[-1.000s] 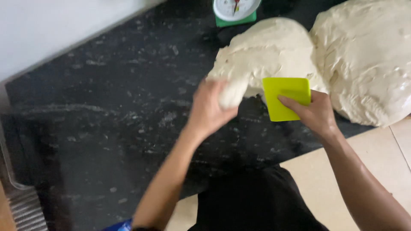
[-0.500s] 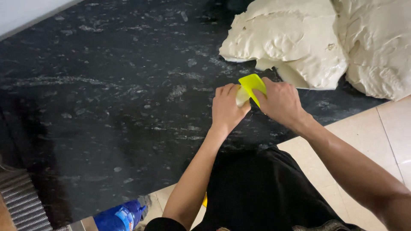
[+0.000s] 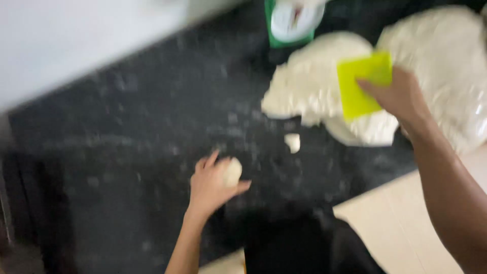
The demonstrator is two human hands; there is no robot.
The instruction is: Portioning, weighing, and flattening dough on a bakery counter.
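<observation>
My left hand point(image 3: 210, 185) rests on the black speckled counter point(image 3: 127, 132), its fingers curled around a small dough ball point(image 3: 232, 171). My right hand point(image 3: 398, 96) holds a yellow-green plastic scraper point(image 3: 360, 83) over a big mass of pale dough point(image 3: 314, 81). A small loose piece of dough point(image 3: 292, 142) lies on the counter between the two hands. A second, larger mound of dough point(image 3: 446, 66) sits to the right, behind my right hand. The frame is blurred by motion.
A green and white kitchen scale point(image 3: 291, 23) stands at the back of the counter behind the dough. A white wall point(image 3: 76, 40) runs along the far left. Beige floor tiles point(image 3: 395, 228) show below the counter's front edge.
My hands have parted: the left moved down and left with a small dough ball, and the right carried the scraper back up onto the big dough mass. A small dough piece now lies between them.
</observation>
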